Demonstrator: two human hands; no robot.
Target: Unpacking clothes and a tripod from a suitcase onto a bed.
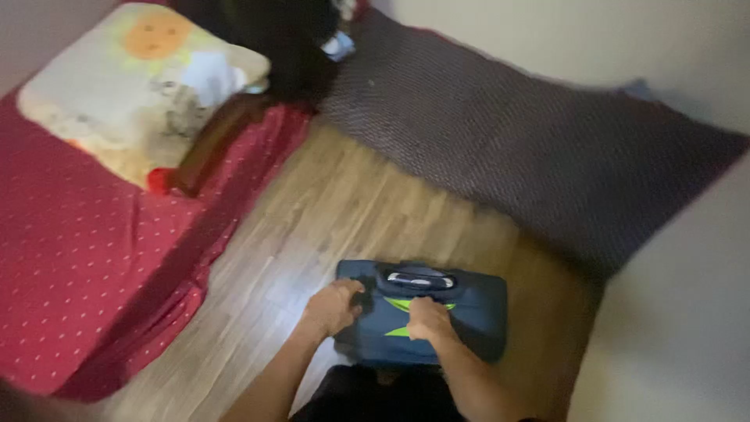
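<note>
Standing upright on the wooden plank floor, the dark blue soft-sided fabric suitcase looks bulky with yielding walls. Left hand clasps its left edge; right hand grips its front. Its top handle probably offers the firmest hold. Left of the suitcase: red dotted bedsheet.

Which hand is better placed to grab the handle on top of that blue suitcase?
Probably the right hand: it rests on the middle of the blue suitcase, just below the top handle. The left hand holds the suitcase's left edge, farther from it.
</note>
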